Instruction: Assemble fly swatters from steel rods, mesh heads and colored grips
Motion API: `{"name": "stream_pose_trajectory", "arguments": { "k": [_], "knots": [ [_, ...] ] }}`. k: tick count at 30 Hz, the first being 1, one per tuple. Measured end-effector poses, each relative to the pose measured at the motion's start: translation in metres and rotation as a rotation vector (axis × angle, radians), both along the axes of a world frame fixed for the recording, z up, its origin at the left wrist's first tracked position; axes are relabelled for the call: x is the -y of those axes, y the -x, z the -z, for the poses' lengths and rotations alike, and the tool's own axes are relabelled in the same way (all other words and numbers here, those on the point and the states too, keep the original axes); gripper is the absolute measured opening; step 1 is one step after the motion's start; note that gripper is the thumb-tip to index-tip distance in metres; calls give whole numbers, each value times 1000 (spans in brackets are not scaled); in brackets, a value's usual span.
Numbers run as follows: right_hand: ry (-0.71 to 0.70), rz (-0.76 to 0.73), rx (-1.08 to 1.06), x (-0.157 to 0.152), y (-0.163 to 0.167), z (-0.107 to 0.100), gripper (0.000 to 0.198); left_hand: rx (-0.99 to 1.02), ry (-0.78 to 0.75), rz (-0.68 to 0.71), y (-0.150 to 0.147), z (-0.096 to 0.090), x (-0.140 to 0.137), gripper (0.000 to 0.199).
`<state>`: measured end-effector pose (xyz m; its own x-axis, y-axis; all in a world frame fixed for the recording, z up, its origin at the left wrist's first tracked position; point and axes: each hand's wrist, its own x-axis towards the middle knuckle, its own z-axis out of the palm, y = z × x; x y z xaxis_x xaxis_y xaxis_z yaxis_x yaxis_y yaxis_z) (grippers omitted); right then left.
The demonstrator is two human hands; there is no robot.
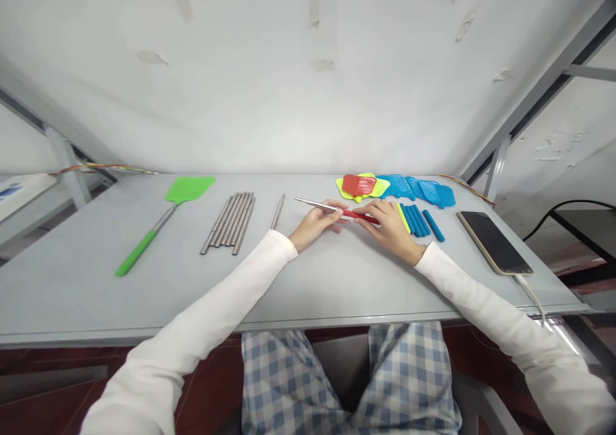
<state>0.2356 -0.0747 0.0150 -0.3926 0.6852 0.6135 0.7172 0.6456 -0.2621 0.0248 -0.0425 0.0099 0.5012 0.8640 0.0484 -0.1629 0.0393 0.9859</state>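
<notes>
My left hand (317, 225) is closed around a silver metal rod (310, 203), whose thin end points to the left. A red handle sleeve (362, 216) meets the rod's other end, and my right hand (389, 225) grips it. Both hands are just above the table's middle, close together. Beside my right hand lie a yellow sleeve (403, 218) and several blue sleeves (416, 221). To the left of my left hand a single metal rod (278, 212) rests on the table, with a row of several more rods (228, 222) beyond it.
A green fly swatter (154, 229) lies at the left. At the back right are a red swatter head (359, 185), a yellow one (382, 185) under it, and several blue swatter heads (423, 190). A phone (494, 242) with a white cable (532, 292) lies on the grey table (308, 294).
</notes>
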Motion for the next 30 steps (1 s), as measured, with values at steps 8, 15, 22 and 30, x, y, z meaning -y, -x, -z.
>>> {"name": "stream_pose_trajectory", "arguments": {
  "k": [8, 15, 22, 30],
  "knots": [
    [92, 115, 107, -42, -12, -13, 37, 275, 320, -145, 0, 0, -5, 40],
    [228, 297, 588, -85, -26, 0, 53, 383, 457, 51, 7, -15, -2, 34],
    [-1, 291, 512, -63, -38, -8, 30, 55, -55, 10, 22, -25, -5, 41],
    [23, 61, 233, -42, -48, -11, 26, -1024, -969, -274, 42, -13, -11, 43]
  ]
}}
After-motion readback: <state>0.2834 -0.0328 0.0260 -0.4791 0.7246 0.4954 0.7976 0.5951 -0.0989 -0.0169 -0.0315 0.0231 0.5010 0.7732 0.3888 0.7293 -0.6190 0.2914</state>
